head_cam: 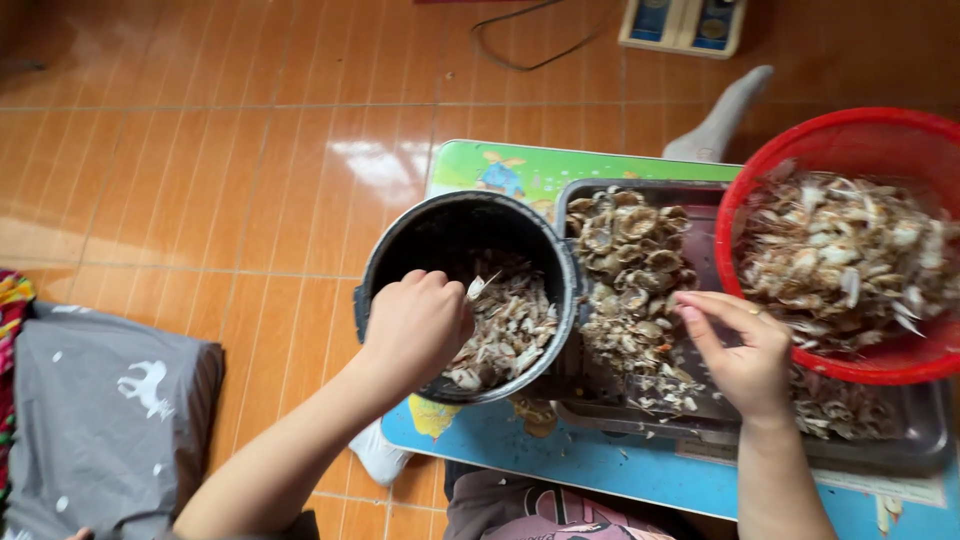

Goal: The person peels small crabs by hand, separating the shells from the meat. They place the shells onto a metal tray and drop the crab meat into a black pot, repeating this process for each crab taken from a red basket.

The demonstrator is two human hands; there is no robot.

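Observation:
My left hand (415, 328) hovers over a black bucket (400, 250) that holds broken crab shell scraps (510, 320). Its fingers are closed on a small pale shell piece (481, 286) that sticks out at the fingertips. My right hand (738, 345) rests over a metal tray (920, 440), fingers bent and pinched near a pile of crab shells (630, 260); whether it grips a piece cannot be told. A red basket (770, 170) full of crab pieces (850, 260) stands on the tray's right side, just beyond my right hand.
The tray and bucket sit on a low blue-green table (500, 165) over an orange tiled floor (180, 170). A grey cushion (100, 420) lies at the left. A socked foot (725, 115), a scale (685, 22) and a cable (520, 45) are beyond the table.

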